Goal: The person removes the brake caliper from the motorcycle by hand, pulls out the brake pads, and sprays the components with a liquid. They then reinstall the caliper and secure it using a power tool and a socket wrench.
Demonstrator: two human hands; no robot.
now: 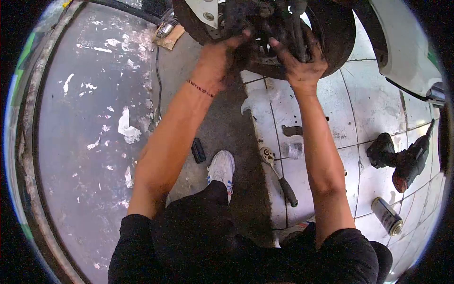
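A dark wheel (338, 35) with mechanical parts around its hub stands at the top of the head view. My left hand (215, 61) reaches in at the wheel's left side, its thumb pointing toward the hub; its other fingers are lost among dark parts. On the right, my right hand (302, 64) is curled around a dark upright part (298, 35) beside the wheel, thumb on the left and fingers on the right. Grime covers the fingers of both hands. What my left hand grips is too dark to make out.
A ratchet wrench (281, 180), a curved metal piece (292, 130) and a small clear packet (295, 151) lie on the tiles. Further right are a black power tool (406, 163) and a spray can (387, 217). A black object (198, 150) lies near my shoe (221, 169).
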